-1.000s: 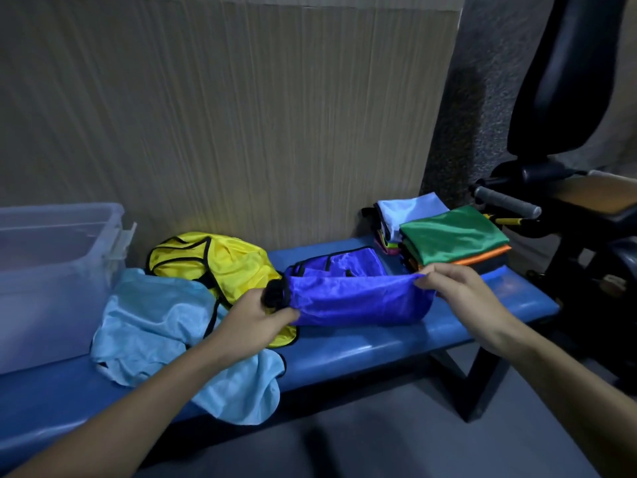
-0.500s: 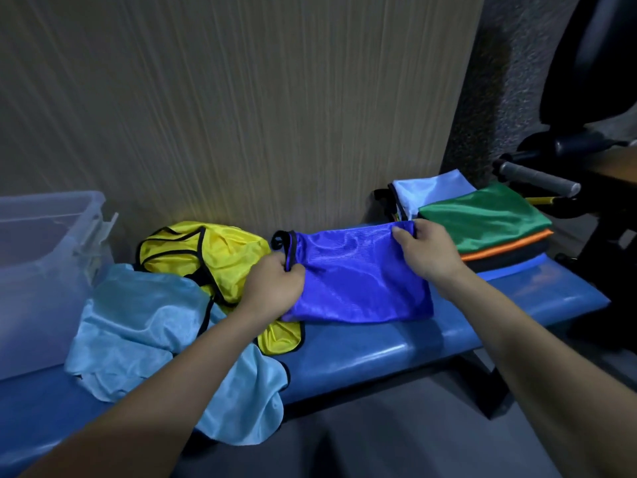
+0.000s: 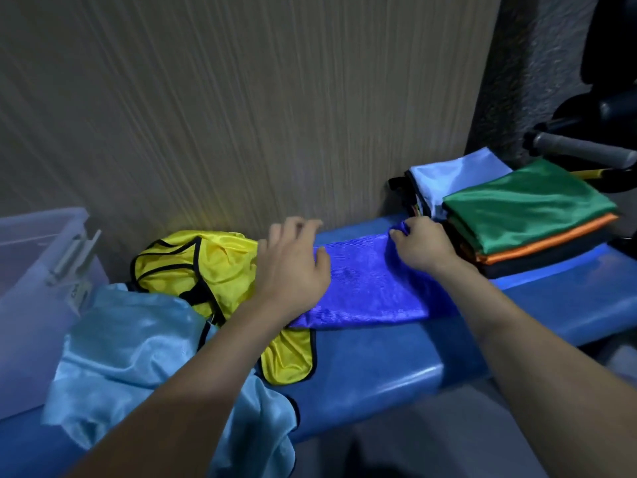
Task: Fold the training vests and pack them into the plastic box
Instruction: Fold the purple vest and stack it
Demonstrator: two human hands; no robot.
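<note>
My left hand (image 3: 293,263) lay spread, pinning the shiny royal-blue mesh vest (image 3: 368,288) to the blue bench (image 3: 379,367), while my right hand (image 3: 418,244) pinched its far corner to square the fold.

Blue bench (image 3: 379,370); wood-grain wall (image 3: 241,98); grey-gripped handle (image 3: 582,151)

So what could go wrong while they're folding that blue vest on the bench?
The shiny blue mesh vest looks slippery; only the right hand pinches its corner, so the fold may spring open. The left hand overlaps the crumpled yellow vest and could drag it. The pale-blue vest droops over the blue bench edge and might slide off.
</note>
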